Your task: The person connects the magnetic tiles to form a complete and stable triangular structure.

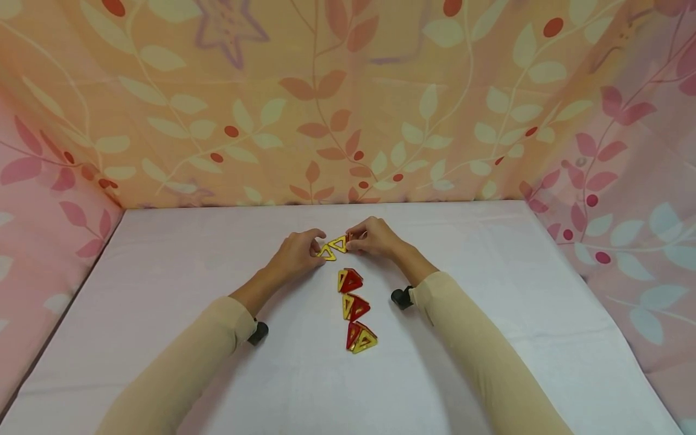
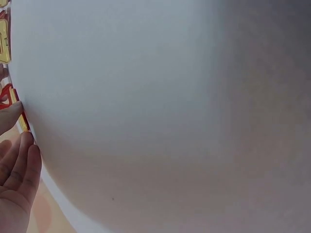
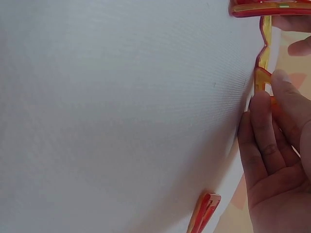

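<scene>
Two yellow triangular magnetic tiles meet at their corners between the hands: a left tile (image 1: 328, 255) and a right tile (image 1: 339, 244). My left hand (image 1: 298, 252) pinches the left tile between thumb and fingers. Opposite it, my right hand (image 1: 376, 238) pinches the right tile, whose orange-yellow frame (image 3: 263, 78) shows between thumb and fingertips in the right wrist view. A reddish tile edge (image 1: 350, 238) shows beside the right fingertips. Both hands are low over the white cloth. Much of each tile is hidden by fingers in the wrist views.
Nearer me stand three small red-and-yellow pyramids in a row: a far one (image 1: 351, 281), a middle one (image 1: 356, 307) and a near one (image 1: 362, 338). Another red-orange piece (image 3: 204, 212) lies on the cloth in the right wrist view. Patterned curtains (image 1: 326, 121) enclose the table.
</scene>
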Tool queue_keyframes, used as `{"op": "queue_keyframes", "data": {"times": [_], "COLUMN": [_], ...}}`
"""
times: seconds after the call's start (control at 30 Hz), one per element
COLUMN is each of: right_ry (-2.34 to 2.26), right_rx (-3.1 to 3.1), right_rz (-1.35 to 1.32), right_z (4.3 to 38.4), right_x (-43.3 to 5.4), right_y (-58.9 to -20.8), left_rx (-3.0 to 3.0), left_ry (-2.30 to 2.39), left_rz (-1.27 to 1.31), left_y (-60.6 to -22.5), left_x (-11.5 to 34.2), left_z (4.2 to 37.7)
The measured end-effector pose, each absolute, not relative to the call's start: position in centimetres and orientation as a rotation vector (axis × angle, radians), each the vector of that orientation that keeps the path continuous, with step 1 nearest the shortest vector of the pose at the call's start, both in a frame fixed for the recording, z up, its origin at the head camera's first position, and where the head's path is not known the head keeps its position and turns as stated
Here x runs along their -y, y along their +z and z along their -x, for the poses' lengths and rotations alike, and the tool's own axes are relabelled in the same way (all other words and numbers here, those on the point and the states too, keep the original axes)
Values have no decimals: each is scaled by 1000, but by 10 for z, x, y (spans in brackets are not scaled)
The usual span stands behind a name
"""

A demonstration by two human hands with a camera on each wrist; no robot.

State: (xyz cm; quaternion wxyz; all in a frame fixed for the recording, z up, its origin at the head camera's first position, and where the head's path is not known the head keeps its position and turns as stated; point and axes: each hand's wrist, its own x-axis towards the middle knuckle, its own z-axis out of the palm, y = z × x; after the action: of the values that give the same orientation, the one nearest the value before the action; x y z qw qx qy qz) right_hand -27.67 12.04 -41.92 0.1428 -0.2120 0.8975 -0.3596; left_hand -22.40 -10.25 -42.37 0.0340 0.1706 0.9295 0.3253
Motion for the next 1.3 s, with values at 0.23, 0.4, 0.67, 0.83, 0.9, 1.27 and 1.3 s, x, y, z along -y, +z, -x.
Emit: {"op": "queue_keyframes", "data": {"times": [0.23, 0.4, 0.67, 0.83, 0.9, 1.27, 1.3], "right_ry": [-1047, -1052, -1050, -1054, -1053, -1060, -1061], "right_rx": [-2587, -2591, -2591, -2592, -2592, -2591, -2590], "right_rz": [602, 619, 618, 621, 617, 598, 595], "right_z": [276, 276, 275, 275, 275, 276, 276], "right_x": [-120, -120, -120, -119, -119, -121, -120], "right_y": [-419, -419, -419, -419, -420, -420, -420], "left_rx": [-2849, -2852, -2844, -2840, -2832, -2776, -2773], "left_ry": [1016, 1005, 1002, 994, 995, 1008, 1010], "left_rz": [-528, -506, -494, -488, -485, -525, -524], "left_y": [-425, -424, -424, -425, -425, -421, -421], "left_x": [99, 97, 93, 92, 93, 95, 95], "left_z": [224, 223, 223, 223, 222, 222, 222]}}
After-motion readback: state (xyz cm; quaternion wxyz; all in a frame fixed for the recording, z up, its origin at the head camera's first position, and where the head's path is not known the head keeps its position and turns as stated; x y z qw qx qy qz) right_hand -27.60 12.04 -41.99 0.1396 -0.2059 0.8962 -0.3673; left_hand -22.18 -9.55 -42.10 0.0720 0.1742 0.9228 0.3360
